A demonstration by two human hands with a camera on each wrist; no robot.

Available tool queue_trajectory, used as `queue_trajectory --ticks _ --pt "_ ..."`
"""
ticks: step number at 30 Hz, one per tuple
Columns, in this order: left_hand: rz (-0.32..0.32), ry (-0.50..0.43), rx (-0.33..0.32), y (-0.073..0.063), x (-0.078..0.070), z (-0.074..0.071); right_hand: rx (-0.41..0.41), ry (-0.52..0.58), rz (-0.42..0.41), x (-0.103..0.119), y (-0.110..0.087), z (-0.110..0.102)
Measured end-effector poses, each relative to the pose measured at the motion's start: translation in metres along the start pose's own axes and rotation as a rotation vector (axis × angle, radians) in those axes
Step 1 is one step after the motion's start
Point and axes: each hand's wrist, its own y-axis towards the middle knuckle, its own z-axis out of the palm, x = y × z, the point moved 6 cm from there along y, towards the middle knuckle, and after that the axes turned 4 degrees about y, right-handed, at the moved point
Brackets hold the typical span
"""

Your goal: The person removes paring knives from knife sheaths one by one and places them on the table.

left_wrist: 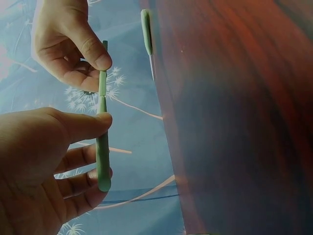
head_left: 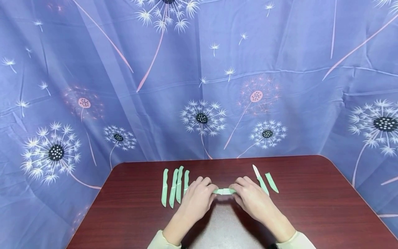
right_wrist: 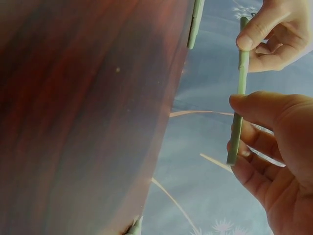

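Observation:
Between both hands, above the table, a light green paring knife is held level with its blade inside a matching green sheath. My left hand (head_left: 197,197) grips the knife's handle (left_wrist: 103,169), thumb on one side and fingers on the other. The sheath (right_wrist: 235,139) is pinched by my right hand (head_left: 252,199) between thumb and fingers. Handle and sheath meet end to end in line, with a thin seam between them in the left wrist view; no blade shows there. Just beyond my right hand lies a bare paring knife (head_left: 263,184), its handle partly behind the hand.
A loose green sheath (head_left: 272,182) lies right of the bare knife. Several sheathed green knives (head_left: 164,188) lie side by side on the left of the dark red wooden table (head_left: 130,207), the nearest partly behind my left hand. A blue dandelion-print cloth (head_left: 161,114) hangs behind.

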Motion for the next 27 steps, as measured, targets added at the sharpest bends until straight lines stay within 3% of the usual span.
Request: queue_trajectory --ticks 27 --pt "-0.003 0.001 -0.005 -0.0008 0.0005 -0.0013 0.007 -0.001 -0.007 0.0005 0.0001 0.0001"
